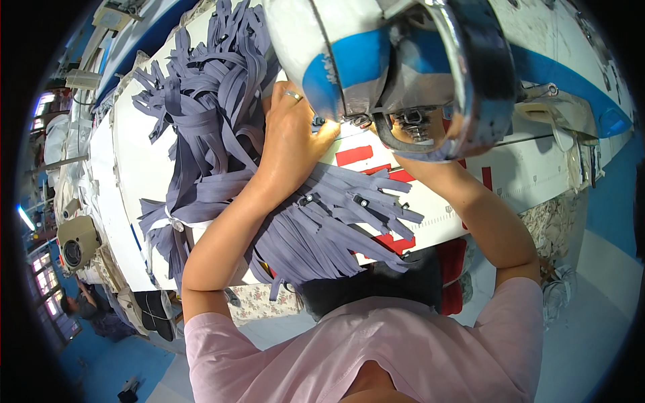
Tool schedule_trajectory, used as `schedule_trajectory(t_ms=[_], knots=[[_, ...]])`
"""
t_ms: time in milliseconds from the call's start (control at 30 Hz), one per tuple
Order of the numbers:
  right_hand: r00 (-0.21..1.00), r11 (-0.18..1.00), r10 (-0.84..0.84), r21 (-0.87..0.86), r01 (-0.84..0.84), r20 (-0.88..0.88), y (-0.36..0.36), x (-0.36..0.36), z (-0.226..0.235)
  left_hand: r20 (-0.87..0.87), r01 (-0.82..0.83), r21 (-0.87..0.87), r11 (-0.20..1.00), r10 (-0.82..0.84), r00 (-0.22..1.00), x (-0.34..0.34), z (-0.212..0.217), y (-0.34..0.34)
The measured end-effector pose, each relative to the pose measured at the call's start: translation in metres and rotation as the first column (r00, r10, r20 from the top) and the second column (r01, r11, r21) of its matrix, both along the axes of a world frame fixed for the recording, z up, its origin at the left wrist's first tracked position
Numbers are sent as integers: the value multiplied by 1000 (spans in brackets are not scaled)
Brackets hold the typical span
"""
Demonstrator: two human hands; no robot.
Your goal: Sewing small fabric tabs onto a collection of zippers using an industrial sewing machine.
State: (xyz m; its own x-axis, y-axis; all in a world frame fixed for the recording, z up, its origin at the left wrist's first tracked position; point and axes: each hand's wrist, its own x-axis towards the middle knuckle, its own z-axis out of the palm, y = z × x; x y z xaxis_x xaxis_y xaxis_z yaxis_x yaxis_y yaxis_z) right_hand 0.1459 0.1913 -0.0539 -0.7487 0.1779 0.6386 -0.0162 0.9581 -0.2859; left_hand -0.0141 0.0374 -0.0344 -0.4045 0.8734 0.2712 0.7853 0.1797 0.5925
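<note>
A blue and white sewing machine stands over the table in front of me. Beside its needle area, my left hand is closed, with a dark zipper slider showing between thumb and fingers; the fingertips are partly behind the machine head. My right hand reaches in under the machine's right side, where a shiny metal wheel and the head hide its fingers. Grey-blue zippers lie in a tangled heap to the left. Under my left forearm, more zippers fan out toward the table's front edge, several with black sliders.
Red tape strips and ruler marks line the white tabletop. A white tie binds one zipper bundle. Red fabric hangs below the front edge. Far left, another person is near further work tables.
</note>
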Motion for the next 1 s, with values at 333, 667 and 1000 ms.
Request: schedule_trajectory(t_ms=[333,667,1000], knots=[[998,999,45,-1,-45,42,5,-6,-6,-46,-21,-92,996,17,999,-3,-5,-2],[955,988,145,-88,-126,259,-3,22,23,-479,-231,-22,973,193,856,-53,23,-16],[909,912,303,-365,-189,286,-41,42,46,-43,320,-186,929,-333,942,-13,60,-37]])
